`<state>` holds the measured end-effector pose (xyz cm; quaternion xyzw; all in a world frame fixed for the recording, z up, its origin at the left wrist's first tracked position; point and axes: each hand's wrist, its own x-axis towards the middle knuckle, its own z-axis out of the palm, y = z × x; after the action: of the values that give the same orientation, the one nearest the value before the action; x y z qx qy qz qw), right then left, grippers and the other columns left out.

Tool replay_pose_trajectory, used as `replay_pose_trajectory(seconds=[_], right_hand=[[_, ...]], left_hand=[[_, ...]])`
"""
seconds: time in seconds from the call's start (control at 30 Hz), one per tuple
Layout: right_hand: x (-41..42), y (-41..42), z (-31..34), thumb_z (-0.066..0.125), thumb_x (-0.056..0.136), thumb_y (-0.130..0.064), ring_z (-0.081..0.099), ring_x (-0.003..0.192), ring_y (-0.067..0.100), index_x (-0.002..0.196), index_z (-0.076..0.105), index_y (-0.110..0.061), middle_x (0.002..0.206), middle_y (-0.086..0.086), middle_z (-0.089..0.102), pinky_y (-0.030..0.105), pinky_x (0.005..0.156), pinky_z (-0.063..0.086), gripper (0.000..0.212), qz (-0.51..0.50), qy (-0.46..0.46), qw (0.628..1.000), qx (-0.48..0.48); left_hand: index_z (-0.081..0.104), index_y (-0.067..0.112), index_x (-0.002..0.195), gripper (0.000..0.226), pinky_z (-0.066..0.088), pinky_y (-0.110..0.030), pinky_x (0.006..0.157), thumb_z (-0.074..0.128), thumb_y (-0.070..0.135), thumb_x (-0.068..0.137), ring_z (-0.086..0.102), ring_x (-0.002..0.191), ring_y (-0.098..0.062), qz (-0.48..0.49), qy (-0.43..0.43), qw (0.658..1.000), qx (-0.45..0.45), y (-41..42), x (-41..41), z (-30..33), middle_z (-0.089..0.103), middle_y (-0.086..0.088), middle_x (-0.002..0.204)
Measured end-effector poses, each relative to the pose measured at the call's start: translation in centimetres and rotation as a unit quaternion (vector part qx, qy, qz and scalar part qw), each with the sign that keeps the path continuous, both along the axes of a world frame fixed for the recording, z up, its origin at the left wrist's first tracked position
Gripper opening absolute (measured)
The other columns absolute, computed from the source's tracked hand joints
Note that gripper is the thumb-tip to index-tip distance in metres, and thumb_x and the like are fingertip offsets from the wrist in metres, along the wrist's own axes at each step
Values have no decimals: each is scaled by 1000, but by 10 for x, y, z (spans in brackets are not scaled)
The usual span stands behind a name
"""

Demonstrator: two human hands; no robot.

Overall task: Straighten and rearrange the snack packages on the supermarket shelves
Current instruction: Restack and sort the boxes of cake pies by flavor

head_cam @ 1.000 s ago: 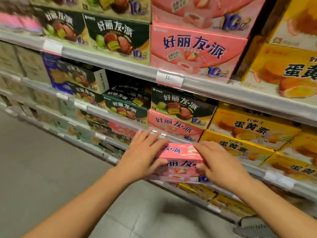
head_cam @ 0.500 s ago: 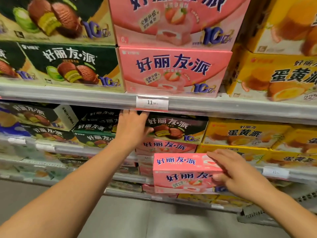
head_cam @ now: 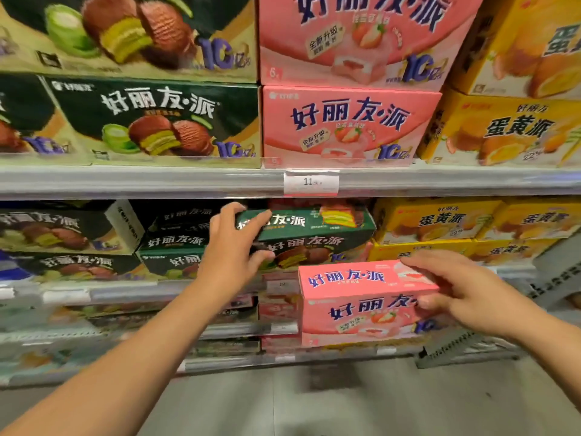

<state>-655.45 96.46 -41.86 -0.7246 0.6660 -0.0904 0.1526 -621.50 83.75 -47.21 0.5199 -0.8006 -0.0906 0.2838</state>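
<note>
Pink box (head_cam: 364, 302) being held out in front of the middle shelf (head_cam: 125, 292), right hand (head_cam: 465, 297) clamped on its end; left hand (head_cam: 232, 247) gripping the green box (head_cam: 314, 226) stacked there. Top shelf (head_cam: 157, 180) looking tidy already; middle row seemingly needing sorting yet, pink box awaiting a slot.

I see the upper shelf (head_cam: 157, 180), grey edge w/ a price tag (head_cam: 311, 182), carrying L to R: green boxes (head_cam: 151, 124), pink boxes (head_cam: 349, 124), yellow boxes (head_cam: 509, 127), each stacked two high. Middle shelf (head_cam: 125, 291) carries more green boxes (head_cam: 176, 247) at left and yellow boxes (head_cam: 440, 221) at right. Lower shelves are too blurred to read.
</note>
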Motion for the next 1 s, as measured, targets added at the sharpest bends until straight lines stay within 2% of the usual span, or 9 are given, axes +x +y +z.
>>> replay_pose_trajectory(seconds=[0.1,0.23,0.3,0.33,0.53,0.63,0.77,0.9,1.0], right_hand=[[15,-3,28,82,75,-10,51,118,10,125,51,-42,129,-17,54,31,103,39,67,27,-27,999,-16],[28,-12,41,79,75,-5,53,108,-7,118,50,-54,126,-28,52,1,86,40,71,25,-72,995,-62],[36,-18,39,79,75,-3,55,100,-15,113,52,-56,123,-29,54,6,79,46,71,9,-102,992,-77],[41,-21,37,78,76,-4,55,99,-15,113,53,-54,120,-30,55,11,83,44,67,5,-97,992,-87],[66,-60,12,78,79,-10,51,118,29,135,54,-10,128,8,59,43,100,39,60,10,45,991,-123],[67,-79,-3,79,77,-13,50,117,31,133,54,-7,127,11,59,45,100,38,61,12,91,983,-158],[59,-103,-17,77,80,-22,55,100,35,131,54,-10,108,13,64,47,88,46,58,-12,127,975,-182],[56,-126,-20,69,86,-33,61,85,36,101,54,-16,90,14,67,45,76,50,28,-36,162,972,-167],[54,-139,-23,62,91,-39,64,81,35,86,44,-22,85,13,67,43,72,50,26,-50,159,977,-134]], left_hand=[[56,25,136,66,43,-49,95,82,30,76,33,127,-34,11,11,1000,19,25,47,-10,35,-13,138],[56,26,136,66,42,-46,99,83,27,75,29,128,-30,15,-15,999,40,51,97,-31,34,-9,140],[55,28,137,66,45,-46,97,82,28,76,28,131,-29,18,-32,997,67,59,111,-39,32,-7,141],[54,28,138,66,47,-46,97,81,29,77,27,133,-28,21,-38,996,81,63,116,-43,31,-6,142],[53,29,139,66,52,-47,92,80,28,79,25,136,-27,34,-35,992,117,76,126,-58,31,-5,143],[54,29,138,66,50,-50,94,80,28,78,25,135,-27,43,-28,993,111,76,126,-59,32,-5,143],[54,31,138,66,50,-50,95,80,31,77,25,133,-24,48,-29,992,110,73,123,-58,31,-2,142],[54,31,137,66,50,-49,94,81,30,77,26,132,-23,50,-32,993,102,66,112,-55,28,2,140],[54,31,137,66,49,-47,95,82,30,76,25,132,-21,57,-32,993,97,61,106,-53,28,1,141]])
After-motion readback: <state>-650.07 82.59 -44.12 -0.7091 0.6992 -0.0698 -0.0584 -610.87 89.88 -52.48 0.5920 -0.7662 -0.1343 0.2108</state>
